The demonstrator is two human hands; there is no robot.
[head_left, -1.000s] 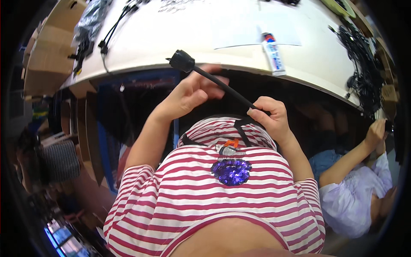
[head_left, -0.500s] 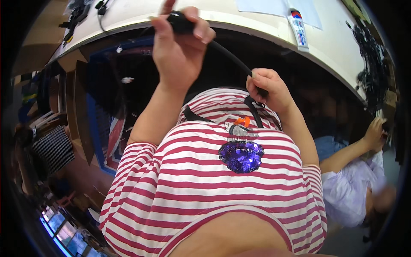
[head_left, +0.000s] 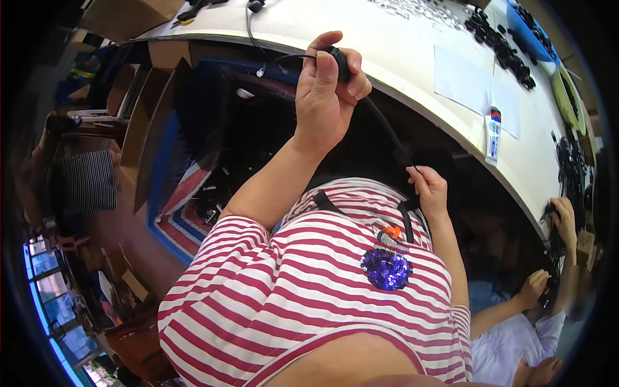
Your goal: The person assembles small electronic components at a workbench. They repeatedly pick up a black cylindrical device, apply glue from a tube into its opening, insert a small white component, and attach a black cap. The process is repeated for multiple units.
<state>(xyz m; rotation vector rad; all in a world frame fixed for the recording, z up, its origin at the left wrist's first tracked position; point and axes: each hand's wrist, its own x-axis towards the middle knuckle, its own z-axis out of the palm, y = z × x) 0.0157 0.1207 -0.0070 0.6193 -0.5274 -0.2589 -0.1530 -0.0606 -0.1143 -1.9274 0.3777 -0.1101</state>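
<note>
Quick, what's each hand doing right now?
Left hand: closed around the thick end of a black cable.
Right hand: closed on the same cable's lower end.

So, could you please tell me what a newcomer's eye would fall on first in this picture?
First the red-and-white striped shirt filling the lower middle, with a purple sequin patch on its front. Above it, the left hand grips one end of a black cable near the edge of the curved white table, while the right hand holds the cable lower down. At the far right, another person's hands work by the table.
</note>
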